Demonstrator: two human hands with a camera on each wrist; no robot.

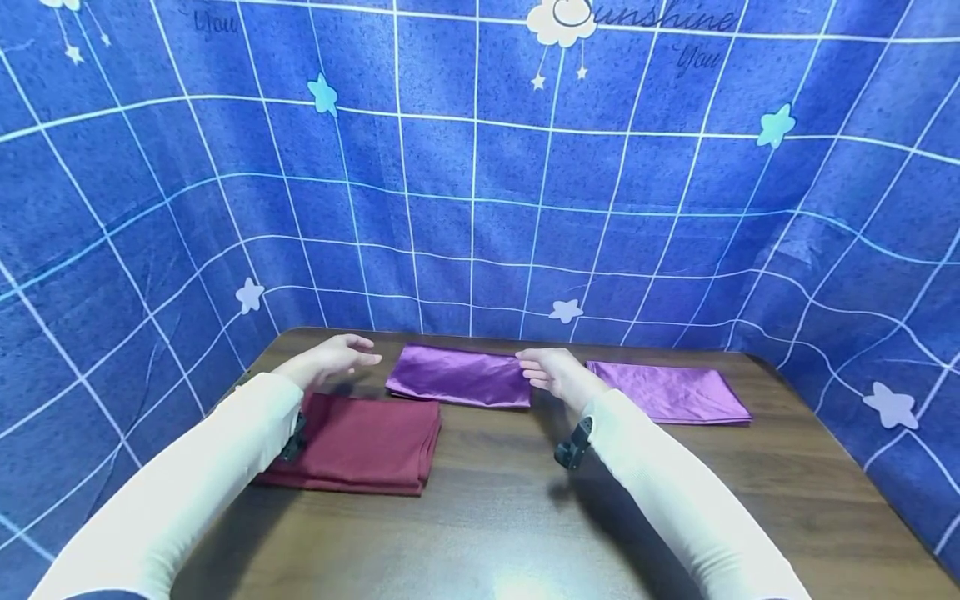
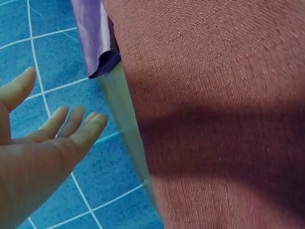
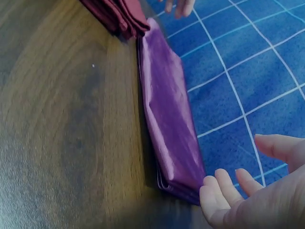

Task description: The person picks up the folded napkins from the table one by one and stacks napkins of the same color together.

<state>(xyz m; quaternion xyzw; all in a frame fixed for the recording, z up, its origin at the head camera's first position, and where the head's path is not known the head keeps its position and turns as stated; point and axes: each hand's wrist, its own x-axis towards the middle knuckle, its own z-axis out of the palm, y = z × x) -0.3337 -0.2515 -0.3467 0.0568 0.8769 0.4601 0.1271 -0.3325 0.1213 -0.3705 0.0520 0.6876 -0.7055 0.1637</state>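
Note:
A folded shiny purple cloth (image 1: 461, 377) lies near the back of the table, between my two hands. My right hand (image 1: 557, 373) is at its right end; in the right wrist view the fingertips (image 3: 209, 191) overlap that end. Off the purple cloth's left end my left hand (image 1: 335, 357) hovers with bent, relaxed fingers and nothing in them. A thicker folded dark red cloth (image 1: 367, 446) sits below the left wrist, and it fills much of the left wrist view. To the right, partly behind my right forearm, is a second folded purple cloth (image 1: 675, 392).
The wooden table (image 1: 495, 500) ends just behind the cloths. A blue curtain (image 1: 450, 208) with white grid lines and stars hangs around its back and sides. Dark wrist cameras (image 1: 573, 446) are strapped under both sleeves.

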